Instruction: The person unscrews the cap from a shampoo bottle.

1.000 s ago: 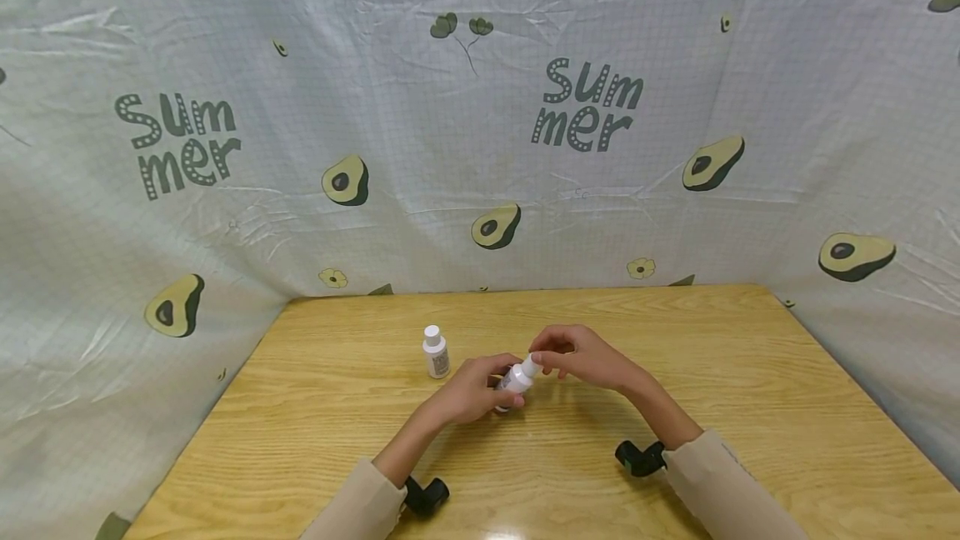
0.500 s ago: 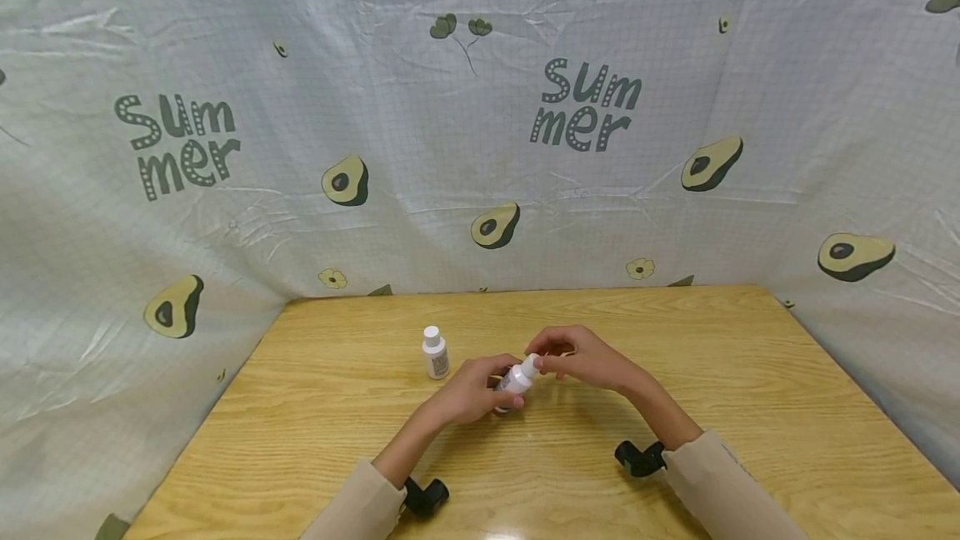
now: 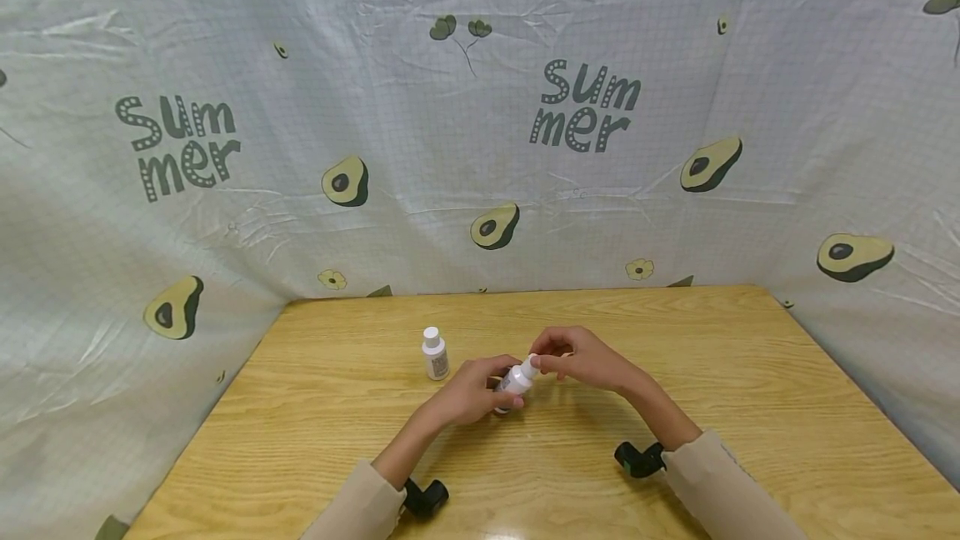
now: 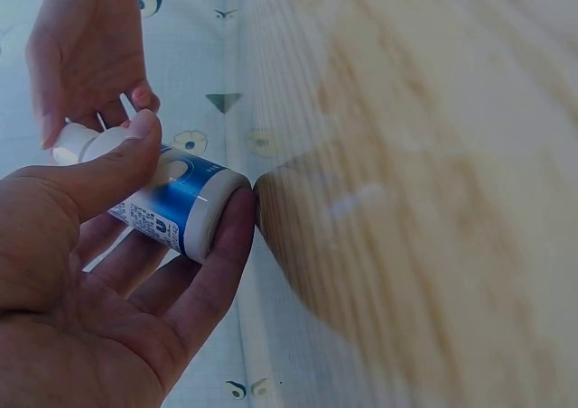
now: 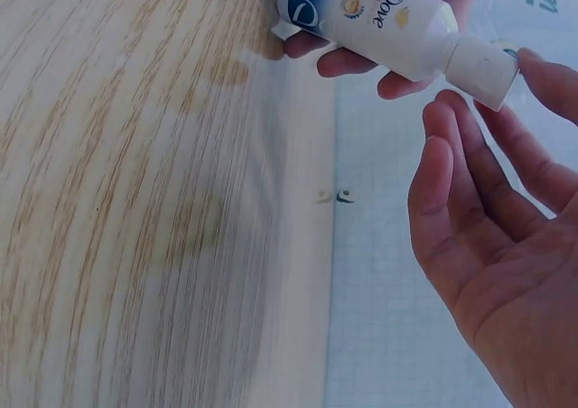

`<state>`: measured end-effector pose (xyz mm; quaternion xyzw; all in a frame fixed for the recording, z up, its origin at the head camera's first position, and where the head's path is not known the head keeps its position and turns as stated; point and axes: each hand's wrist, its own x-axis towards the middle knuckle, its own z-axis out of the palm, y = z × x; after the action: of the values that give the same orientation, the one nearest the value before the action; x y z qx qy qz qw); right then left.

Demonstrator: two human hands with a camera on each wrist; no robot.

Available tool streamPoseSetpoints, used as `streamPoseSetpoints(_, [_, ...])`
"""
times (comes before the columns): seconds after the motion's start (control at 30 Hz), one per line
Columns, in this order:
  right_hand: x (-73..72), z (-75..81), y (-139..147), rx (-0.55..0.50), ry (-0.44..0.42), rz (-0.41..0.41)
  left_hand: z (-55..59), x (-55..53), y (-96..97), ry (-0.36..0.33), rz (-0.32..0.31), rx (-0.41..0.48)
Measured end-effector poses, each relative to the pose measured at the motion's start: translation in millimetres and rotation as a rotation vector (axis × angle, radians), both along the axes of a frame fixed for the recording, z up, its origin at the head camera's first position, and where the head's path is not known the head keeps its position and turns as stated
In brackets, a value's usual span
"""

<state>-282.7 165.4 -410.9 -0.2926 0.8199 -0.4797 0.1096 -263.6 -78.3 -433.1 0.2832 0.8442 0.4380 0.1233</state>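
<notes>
White-and-blue Dove bottle (image 5: 384,29), tilted, its white cap (image 5: 481,71) uppermost on the neck, within curled fingers (image 4: 221,273).

Head view: left fingers (image 3: 508,398) partly hide the held bottle (image 3: 516,379); the sleeve (image 3: 356,505) at seven o'clock is cut off.

A flat table of yellow-brown grained wood (image 3: 750,373) spreads beneath the left hand (image 3: 468,392) and right hand (image 3: 588,357). Beyond them and out to either side hangs a wrinkled whitish sheet (image 3: 420,123), printed with green "summer" lettering (image 3: 585,107), halved avocados (image 3: 495,226) and yellow flowers (image 3: 332,279). Nearer than both hands, a white glare (image 3: 501,537) shines on the wood.
</notes>
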Motion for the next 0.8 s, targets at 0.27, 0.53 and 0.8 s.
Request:
streamPoseSetpoints(0.27, [0.0,0.9,0.5,-0.003,0.016,0.028,1.2,0.3,-0.4,0.006,-0.001,-0.008])
streamPoseSetpoints(0.53, [0.6,1.6,-0.1,-0.002,0.013,0.01,0.8,0.1,-0.5,0.013,0.001,-0.01])
streamPoseSetpoints(0.8, [-0.4,-1.5,-0.7,0.006,0.006,-0.004,-1.1,-0.7,-0.4,0.006,0.001,0.005])
